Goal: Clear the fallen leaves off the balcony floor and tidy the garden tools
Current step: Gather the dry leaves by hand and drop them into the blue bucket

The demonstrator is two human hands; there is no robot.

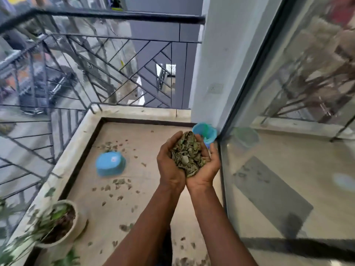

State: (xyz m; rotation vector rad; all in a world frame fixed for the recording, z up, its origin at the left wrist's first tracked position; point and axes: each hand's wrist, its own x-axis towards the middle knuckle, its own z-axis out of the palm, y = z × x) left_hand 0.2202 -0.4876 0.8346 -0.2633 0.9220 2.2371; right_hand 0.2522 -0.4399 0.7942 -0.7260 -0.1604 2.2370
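A heap of dry green-brown leaves (187,155) lies cupped between both my hands, held out in front of me over the balcony floor (153,192). My left hand (167,166) curls round the heap's left side and my right hand (206,167) round its right, wrists touching. Just beyond my fingertips, in the far right corner by the glass, stands a blue bin (205,132) with its mouth open. More loose leaves (119,184) are scattered across the beige tiles to the left and near my arms.
A blue tub (110,164) lies upside down on the floor at left. A white pot with a plant (61,223) stands near the low parapet. A black metal railing (96,54) bounds the balcony; a glass door (288,150) closes the right side.
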